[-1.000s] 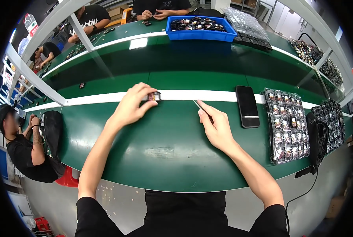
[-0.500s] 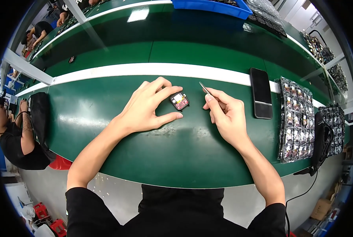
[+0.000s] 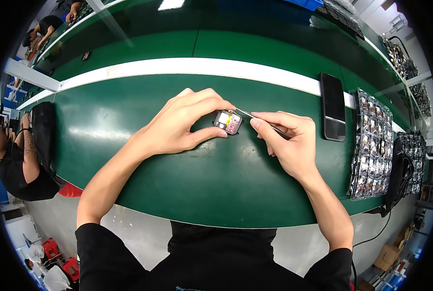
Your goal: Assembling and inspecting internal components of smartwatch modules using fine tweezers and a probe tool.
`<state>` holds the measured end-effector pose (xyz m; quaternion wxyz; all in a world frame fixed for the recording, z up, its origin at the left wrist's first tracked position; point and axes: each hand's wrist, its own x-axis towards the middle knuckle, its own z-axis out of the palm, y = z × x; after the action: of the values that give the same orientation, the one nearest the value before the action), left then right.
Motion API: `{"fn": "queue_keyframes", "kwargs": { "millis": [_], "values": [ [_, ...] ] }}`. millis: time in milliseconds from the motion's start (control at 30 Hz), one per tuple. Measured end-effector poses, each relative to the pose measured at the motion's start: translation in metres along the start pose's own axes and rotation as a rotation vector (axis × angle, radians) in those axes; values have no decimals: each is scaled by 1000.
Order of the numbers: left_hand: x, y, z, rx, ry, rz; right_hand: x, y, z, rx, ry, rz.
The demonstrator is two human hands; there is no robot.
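Note:
A small open smartwatch-like case (image 3: 227,122) lies on the green bench, its red circuit board, yellow tape and pale parts showing. Thumb and index finger of my left hand (image 3: 182,121) close round its lower-left and upper edges. My right hand (image 3: 289,138) is shut on a pair of metal tweezers (image 3: 274,130), held like a pen. Their tip reaches the case's upper edge, close to my left index fingertip. Whether the tip touches a part inside is too small to tell.
To the right lie a black phone (image 3: 332,106) and a clear blister tray (image 3: 371,145) of small modules. Beside them is a black bag with a cable (image 3: 400,174). A white rail (image 3: 187,67) crosses behind my hands. A co-worker (image 3: 25,160) sits at the far left.
My left fingers have closed onto the case, which sits slightly turned. The right hand has brought the tweezers over to the case's upper edge. The view has shifted a little.

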<state>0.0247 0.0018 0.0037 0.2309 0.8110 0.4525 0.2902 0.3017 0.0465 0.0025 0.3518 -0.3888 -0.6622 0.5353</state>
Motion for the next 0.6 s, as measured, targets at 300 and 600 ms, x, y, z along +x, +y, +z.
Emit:
{"fn": "queue_keyframes", "kwargs": {
  "millis": [300,600],
  "values": [
    [2,-7,0,4,-46,30,1,5,6,-190,-15,-203],
    [3,-6,-1,-3,-56,7,0,5,6,-278,-30,-207]
  ]
}}
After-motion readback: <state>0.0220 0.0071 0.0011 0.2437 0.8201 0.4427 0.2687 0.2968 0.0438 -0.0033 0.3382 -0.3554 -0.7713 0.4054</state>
